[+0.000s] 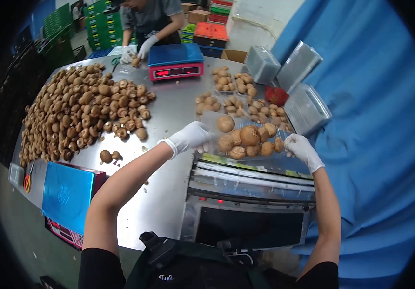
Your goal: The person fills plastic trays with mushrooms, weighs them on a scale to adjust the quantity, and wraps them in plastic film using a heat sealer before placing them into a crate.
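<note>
In the head view, a group of brown mushrooms (250,136) lies in front of me, with a thin clear plastic film (211,118) about it; any tray under them is hard to make out. My left hand (189,137), in a white glove, is closed at the film's left side, just left of the mushrooms. On the right, my gloved right hand (304,150) has its fingers closed at the film's other end, beside the last mushroom. Below the mushrooms is a wrapping machine (251,185) with a dark flat plate (250,227).
A large mushroom pile (77,113) covers the table's left. Filled trays (234,103) stand beyond my hands, near stacked clear trays (307,110) and a red bundle (276,96). Two scales (176,55) (67,195) flank the table. Across it, a co-worker (152,21) handles mushrooms. Orange-handled scissors (27,183) lie left.
</note>
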Demonstrator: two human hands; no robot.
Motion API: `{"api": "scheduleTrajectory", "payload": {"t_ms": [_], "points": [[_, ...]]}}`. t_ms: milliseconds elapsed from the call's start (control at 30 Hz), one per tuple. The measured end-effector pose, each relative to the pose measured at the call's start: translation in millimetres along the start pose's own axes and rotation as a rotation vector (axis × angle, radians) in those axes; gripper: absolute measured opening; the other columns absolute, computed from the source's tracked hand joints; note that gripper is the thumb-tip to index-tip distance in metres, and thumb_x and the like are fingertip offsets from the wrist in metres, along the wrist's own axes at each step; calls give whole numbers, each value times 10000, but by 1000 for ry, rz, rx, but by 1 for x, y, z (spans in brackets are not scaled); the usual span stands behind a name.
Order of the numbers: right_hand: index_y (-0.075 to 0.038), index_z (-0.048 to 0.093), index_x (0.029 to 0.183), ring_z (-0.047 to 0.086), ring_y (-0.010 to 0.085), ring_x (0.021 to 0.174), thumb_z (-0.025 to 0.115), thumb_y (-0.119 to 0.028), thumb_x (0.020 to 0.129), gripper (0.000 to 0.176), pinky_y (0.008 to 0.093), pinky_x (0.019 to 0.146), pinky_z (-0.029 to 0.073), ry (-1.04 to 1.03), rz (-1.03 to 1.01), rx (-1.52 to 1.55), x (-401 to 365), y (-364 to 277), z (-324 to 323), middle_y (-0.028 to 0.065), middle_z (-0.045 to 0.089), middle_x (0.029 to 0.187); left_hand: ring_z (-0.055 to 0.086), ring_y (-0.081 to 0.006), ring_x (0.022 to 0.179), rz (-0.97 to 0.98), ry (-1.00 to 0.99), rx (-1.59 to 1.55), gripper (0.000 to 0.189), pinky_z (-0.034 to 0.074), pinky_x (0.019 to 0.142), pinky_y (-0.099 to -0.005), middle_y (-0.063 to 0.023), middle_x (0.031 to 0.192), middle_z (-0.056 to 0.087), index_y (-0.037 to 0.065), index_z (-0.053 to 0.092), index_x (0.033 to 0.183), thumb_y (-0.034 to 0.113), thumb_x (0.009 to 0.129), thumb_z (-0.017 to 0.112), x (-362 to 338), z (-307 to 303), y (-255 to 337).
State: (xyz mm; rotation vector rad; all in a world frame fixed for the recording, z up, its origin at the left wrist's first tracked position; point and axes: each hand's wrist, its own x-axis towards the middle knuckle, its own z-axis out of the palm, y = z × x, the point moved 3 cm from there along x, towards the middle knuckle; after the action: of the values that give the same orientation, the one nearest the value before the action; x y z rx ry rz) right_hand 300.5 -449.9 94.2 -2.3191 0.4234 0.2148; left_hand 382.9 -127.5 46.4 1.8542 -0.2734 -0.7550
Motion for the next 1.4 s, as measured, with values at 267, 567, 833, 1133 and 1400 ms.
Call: {"api": "scheduleTrajectory", "payload": {"t_ms": [267, 567, 833, 1133, 1400], "points": [[-6, 570, 782, 549, 136, 595, 565, -152, 792, 147, 273, 587, 452, -6, 2, -16, -26, 79, -8, 64, 583, 684, 539, -100, 458, -52, -155, 261, 203, 357, 386, -224, -40, 583, 598, 40, 610, 791, 206, 857, 515, 34, 48, 18], [-48, 624, 873, 602, 285, 851, 608, -367, 789, 331, 357, 745, 465, 345, -213, -414, -14, 47, -28, 133, 620, 903, 583, -164, 526, -50, -20, 436, 268, 435, 462, -268, -58, 623, 614, 32, 618, 824, 276, 891, 527, 10, 46, 38], [-54, 685, 847, 604, 288, 868, 605, -482, 754, 446, 374, 791, 450, 111, -122, -348, 57, -8, 5, 144, 648, 904, 549, -312, 987, 526, 459, 751, 467, 445, 842, -393, -160, 1060, 547, 37, 569, 1023, 422, 763, 615, 4, 61, 68], [-4, 665, 767, 548, 118, 732, 641, -244, 787, 243, 269, 686, 416, -63, -267, 269, 81, 27, 16, 44, 631, 737, 546, -330, 956, 799, 140, 893, 524, 438, 847, -393, -168, 1009, 565, 51, 560, 1075, 420, 718, 668, 27, 112, 75], [-25, 651, 808, 509, 73, 700, 624, -253, 812, 230, 210, 649, 396, 181, -269, 638, 56, 30, -26, -8, 591, 734, 580, -259, 982, 635, 181, 282, 508, 452, 846, -342, -166, 1022, 586, 55, 485, 1131, 322, 752, 693, 11, 84, 76]]}}
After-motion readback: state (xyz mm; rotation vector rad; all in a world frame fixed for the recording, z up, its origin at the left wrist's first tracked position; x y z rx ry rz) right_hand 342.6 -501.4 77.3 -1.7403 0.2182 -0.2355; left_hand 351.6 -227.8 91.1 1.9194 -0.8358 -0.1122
